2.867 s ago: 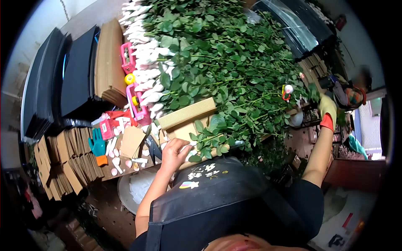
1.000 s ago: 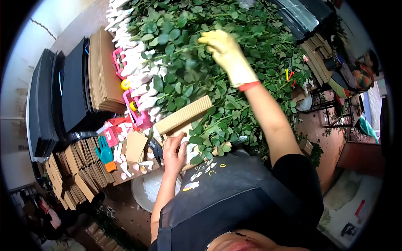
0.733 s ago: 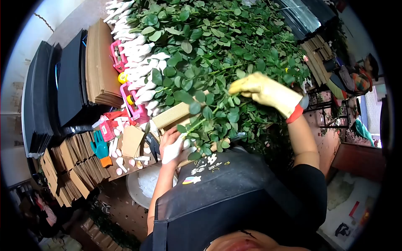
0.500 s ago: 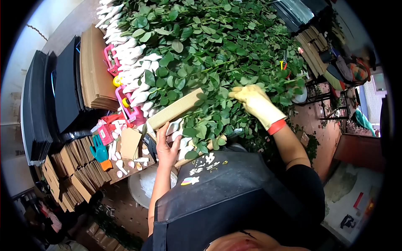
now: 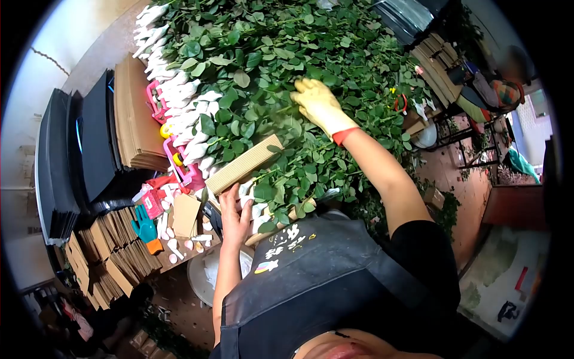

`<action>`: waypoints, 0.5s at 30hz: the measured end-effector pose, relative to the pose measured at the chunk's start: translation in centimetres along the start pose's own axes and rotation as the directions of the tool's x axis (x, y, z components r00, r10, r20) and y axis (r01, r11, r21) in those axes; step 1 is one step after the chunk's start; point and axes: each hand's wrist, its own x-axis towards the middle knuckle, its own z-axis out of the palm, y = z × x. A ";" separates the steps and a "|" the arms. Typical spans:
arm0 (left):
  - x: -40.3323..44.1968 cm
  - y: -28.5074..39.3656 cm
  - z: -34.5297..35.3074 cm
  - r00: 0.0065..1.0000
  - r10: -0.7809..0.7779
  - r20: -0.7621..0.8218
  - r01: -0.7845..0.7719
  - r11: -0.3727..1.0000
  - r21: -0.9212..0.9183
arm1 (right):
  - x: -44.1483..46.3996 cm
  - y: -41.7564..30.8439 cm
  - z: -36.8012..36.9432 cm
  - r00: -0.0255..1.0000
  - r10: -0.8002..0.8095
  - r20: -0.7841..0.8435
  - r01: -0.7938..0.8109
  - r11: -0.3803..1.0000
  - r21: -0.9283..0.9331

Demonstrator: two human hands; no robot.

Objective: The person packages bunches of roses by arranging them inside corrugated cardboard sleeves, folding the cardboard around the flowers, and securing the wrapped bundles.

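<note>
Leafy stems (image 5: 311,48) heap across the counter (image 5: 185,256), too tangled to count; white-wrapped ends (image 5: 182,90) line their left edge. Nearest the body, a few more stems lie by one piece of ridged cardboard (image 5: 245,164), its middle hidden under leaves.

Left hand (image 5: 235,218), bare, at the cardboard's near end: thumb parted from fingers, white-wrapped ends just beside; fingertips partly lost. Right hand (image 5: 317,105), yellow glove, over the heap: fingers extended; cannot tell whether they pinch a stem.

Dark scissors (image 5: 212,212), partly covered by the left hand. Two pink holders (image 5: 190,173); two yellow rolls (image 5: 177,159), one in the nearer holder, one between the two. One teal glove (image 5: 143,224), orange cuff. Basin (image 5: 192,281) below, whitish material (image 5: 210,269) inside, half hidden by forearm and apron (image 5: 311,269). Far right, another person (image 5: 508,90), blurred.
</note>
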 end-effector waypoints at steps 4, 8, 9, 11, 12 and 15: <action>-0.1 0.6 -0.2 0.999 -0.037 0.017 0.036 0.999 0.032 | 3.5 1.5 -1.0 0.969 0.178 0.171 -0.238 0.859 0.453; -0.2 -0.4 0.3 1.000 0.003 -0.008 -0.003 1.000 0.014 | 1.9 4.1 -7.4 0.956 0.170 -0.241 -0.070 0.925 0.374; -0.1 -0.9 0.4 1.000 0.001 -0.007 -0.002 1.000 -0.007 | 1.0 5.1 -8.7 0.959 0.153 -0.239 -0.040 0.907 0.419; 0.2 -0.5 0.3 0.996 0.073 -0.044 -0.072 0.997 0.007 | -0.5 7.7 -7.3 0.873 0.125 -0.472 0.129 0.874 0.469; 0.2 -0.3 0.2 0.999 0.031 -0.026 -0.031 0.999 -0.008 | -0.9 7.2 -7.6 0.872 0.149 -0.466 0.073 0.903 0.423; 0.2 0.0 0.1 0.999 0.032 -0.031 -0.033 0.999 -0.043 | -0.4 7.5 -7.3 0.953 0.056 -0.298 0.076 0.908 0.413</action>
